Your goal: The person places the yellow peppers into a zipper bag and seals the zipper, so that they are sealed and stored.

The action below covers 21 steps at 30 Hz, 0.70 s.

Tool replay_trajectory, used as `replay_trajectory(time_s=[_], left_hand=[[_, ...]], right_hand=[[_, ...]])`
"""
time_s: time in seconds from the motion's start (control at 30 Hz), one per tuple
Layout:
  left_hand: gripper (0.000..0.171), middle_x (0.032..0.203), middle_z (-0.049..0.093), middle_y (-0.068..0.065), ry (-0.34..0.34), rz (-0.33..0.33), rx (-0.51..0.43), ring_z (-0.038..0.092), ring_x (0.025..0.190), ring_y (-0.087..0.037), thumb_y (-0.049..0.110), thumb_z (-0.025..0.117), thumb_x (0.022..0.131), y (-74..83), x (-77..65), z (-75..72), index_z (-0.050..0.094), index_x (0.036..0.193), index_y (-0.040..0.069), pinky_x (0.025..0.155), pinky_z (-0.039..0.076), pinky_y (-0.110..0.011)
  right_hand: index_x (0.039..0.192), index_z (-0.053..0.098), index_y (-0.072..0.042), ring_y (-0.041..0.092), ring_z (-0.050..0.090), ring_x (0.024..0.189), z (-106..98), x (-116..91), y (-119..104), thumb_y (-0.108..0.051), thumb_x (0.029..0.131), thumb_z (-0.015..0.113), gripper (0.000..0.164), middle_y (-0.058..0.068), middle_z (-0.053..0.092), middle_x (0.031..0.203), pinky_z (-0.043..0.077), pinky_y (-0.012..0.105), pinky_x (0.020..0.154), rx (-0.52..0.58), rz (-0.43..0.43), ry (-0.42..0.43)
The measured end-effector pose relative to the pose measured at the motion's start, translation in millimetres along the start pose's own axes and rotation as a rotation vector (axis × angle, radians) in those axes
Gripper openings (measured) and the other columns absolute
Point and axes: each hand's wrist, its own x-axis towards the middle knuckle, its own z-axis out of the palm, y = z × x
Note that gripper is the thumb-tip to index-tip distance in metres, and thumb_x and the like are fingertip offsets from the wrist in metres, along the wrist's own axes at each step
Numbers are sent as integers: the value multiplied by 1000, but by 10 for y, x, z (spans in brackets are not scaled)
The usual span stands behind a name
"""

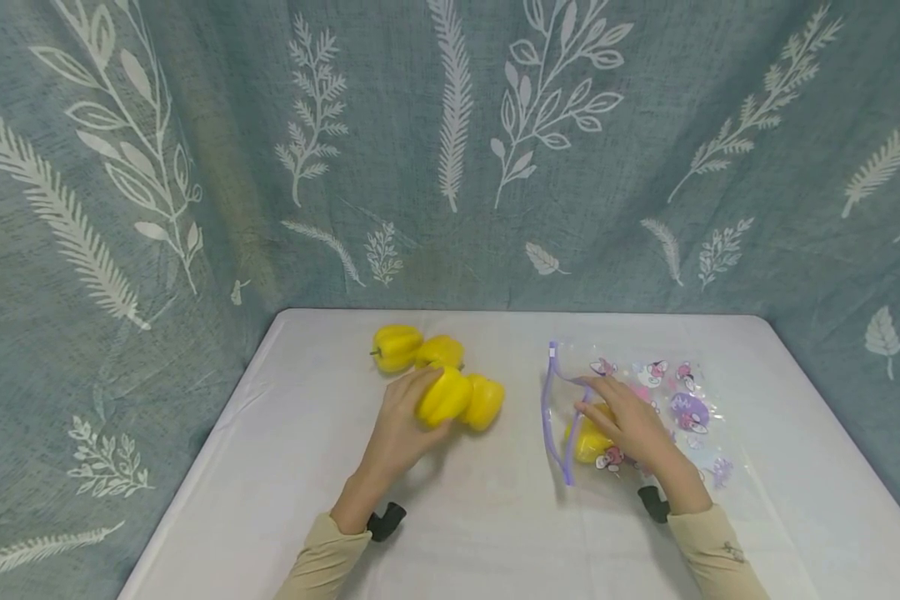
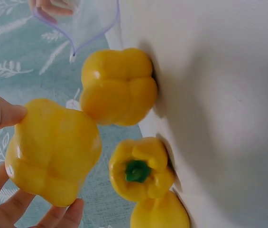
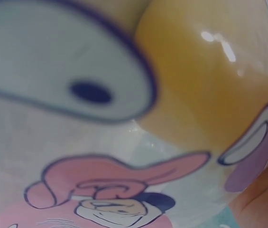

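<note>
My left hand point(image 1: 401, 427) grips a yellow bell pepper point(image 2: 53, 152) between thumb and fingers, lifted off the table. Close beside it on the cloth lie three more: one pepper point(image 1: 486, 403) just to the right, one point(image 1: 440, 350) behind, and one point(image 1: 395, 347) at the back left. At the right, my right hand point(image 1: 633, 423) pinches the purple-edged mouth of a clear printed zip bag point(image 1: 690, 412), which gapes toward the left. Inside the bag sits another yellow pepper point(image 1: 589, 443), partly covered by that hand. In the right wrist view, the printed film point(image 3: 100, 161) fills most of the picture.
A white cloth covers the table point(image 1: 495, 533). Behind and beside it hangs a green-blue curtain point(image 1: 405, 167) with white leaf prints. Dark wrist-worn pieces show at the left wrist point(image 1: 386, 522) and right wrist point(image 1: 654, 504).
</note>
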Motion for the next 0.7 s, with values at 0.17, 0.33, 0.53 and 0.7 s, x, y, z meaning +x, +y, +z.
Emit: replay_trajectory(time_s=[0.17, 0.33, 0.53, 0.7], left_hand=[[65, 136, 46, -5, -21, -6, -19, 37, 127, -27, 14, 77, 71, 57, 28, 11, 51, 131, 17, 105, 34, -50], [65, 137, 45, -4, -37, 18, -33, 37, 127, -27, 17, 77, 72, 109, 58, 52, 51, 131, 17, 105, 35, -49], [65, 135, 46, -6, -46, 60, -48, 39, 126, -25, 16, 77, 70, 158, 91, 116, 51, 130, 16, 105, 35, -48], [65, 136, 46, -5, -52, 98, -56, 40, 125, -25, 18, 77, 70, 204, 119, 173, 52, 130, 16, 105, 36, -47]], right_hand=[[130, 49, -22, 31, 52, 114, -8, 3, -13, -40, 93, 52, 41, 6, 53, 129, 47, 54, 88, 5, 4, -4], [130, 49, -22, 31, 52, 114, -7, 11, -8, -39, 93, 52, 41, 6, 54, 128, 47, 54, 88, -1, -1, -1], [131, 49, -21, 31, 52, 115, -4, 4, -6, -39, 93, 52, 42, 7, 53, 129, 46, 54, 89, -1, 2, -6], [130, 49, -21, 31, 52, 115, -4, 2, -10, -39, 93, 52, 41, 6, 54, 128, 46, 53, 90, -4, -2, 0]])
